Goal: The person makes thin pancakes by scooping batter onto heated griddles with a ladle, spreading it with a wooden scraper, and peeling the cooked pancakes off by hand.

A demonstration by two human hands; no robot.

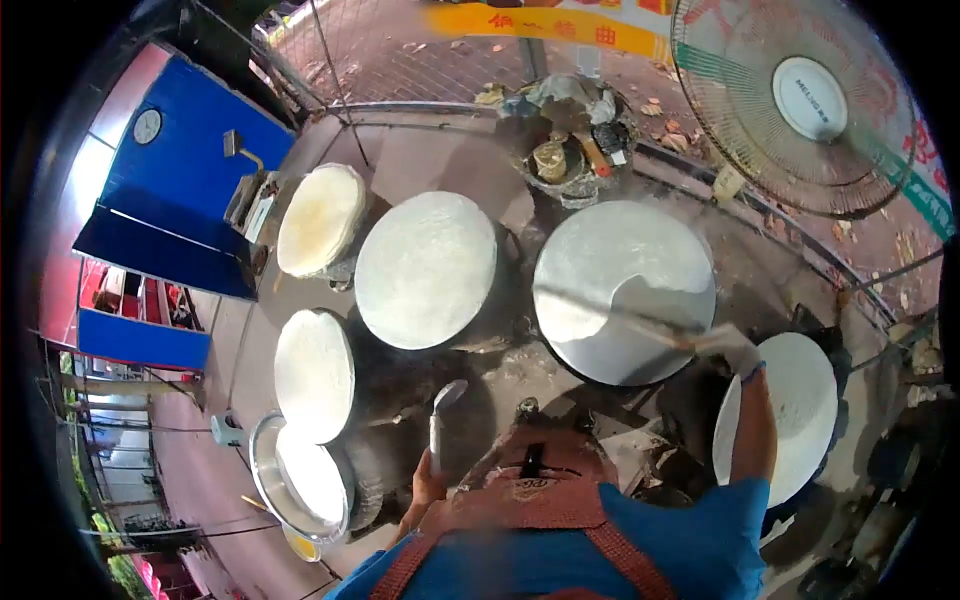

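Note:
My left hand (428,485) is closed around the handle of a ladle (435,440), whose bowl is coated white and points up. Over a large round griddle (660,355), my right hand (733,350) grips a long thin spreader (640,325), blurred by motion. Its blade reaches left across the griddle. White batter (580,245) covers the griddle's upper and left part, while a grey patch shows at the lower right. Beside my right forearm is another round griddle (805,420) with a pale surface, partly hidden by the arm.
On the left stand more griddles with pale rounds (425,270), (315,375) and a stack of flat pancakes (320,220). A metal basin (262,470) holds white batter. A large fan (810,98) stands at the upper right. A cluttered tray (575,190) sits behind the griddles.

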